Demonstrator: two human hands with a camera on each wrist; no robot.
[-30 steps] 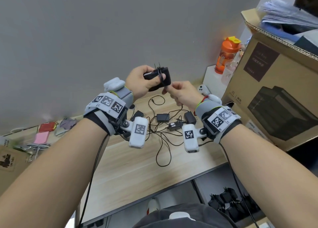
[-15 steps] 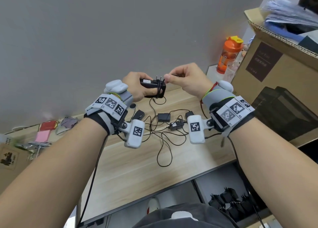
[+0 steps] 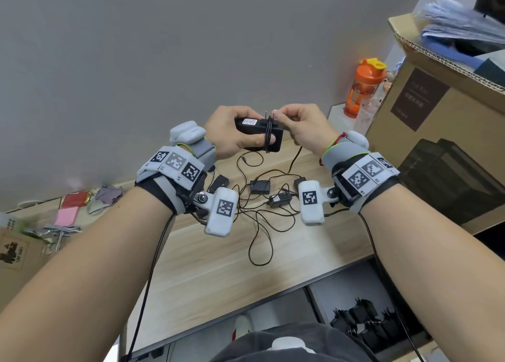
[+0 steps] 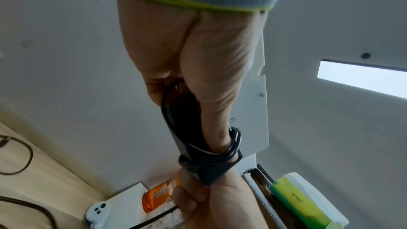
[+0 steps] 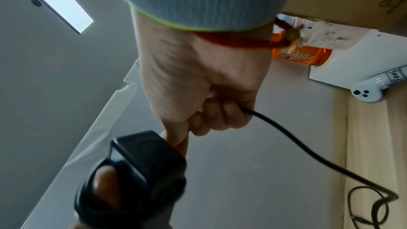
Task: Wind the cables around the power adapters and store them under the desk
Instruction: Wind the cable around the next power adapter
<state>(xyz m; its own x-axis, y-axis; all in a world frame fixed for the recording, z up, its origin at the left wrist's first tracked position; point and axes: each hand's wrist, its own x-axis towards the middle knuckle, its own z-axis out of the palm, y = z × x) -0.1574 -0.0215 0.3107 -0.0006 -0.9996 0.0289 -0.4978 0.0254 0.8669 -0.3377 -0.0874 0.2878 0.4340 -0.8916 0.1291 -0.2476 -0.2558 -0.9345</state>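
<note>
The black rectangular plastic power adapter is held in the air above the pale wooden tabletop, in front of the grey wall. The left hand has its grip closed round the adapter's body, thumb lying along one face and pinned under the few turns of thin black cable already wound on. Just beside the adapter, the right hand pinches that same cable between thumb and curled fingers, the loose remainder trailing from the fist down to the tabletop below.

The main risk, as I judge it, is the trapped thumb: pulling it out may leave the turns slack enough to slide off the adapter's end. The turns sit close to the metal prongs, so one could also snag there. The trailing length appears to run into the tangle of other black adapters and leads lying below the held one, though the crossing is hard to make out; a hard pull could drag those along or knot them. Below the tabletop edge, wound adapters already sit stored.
</note>
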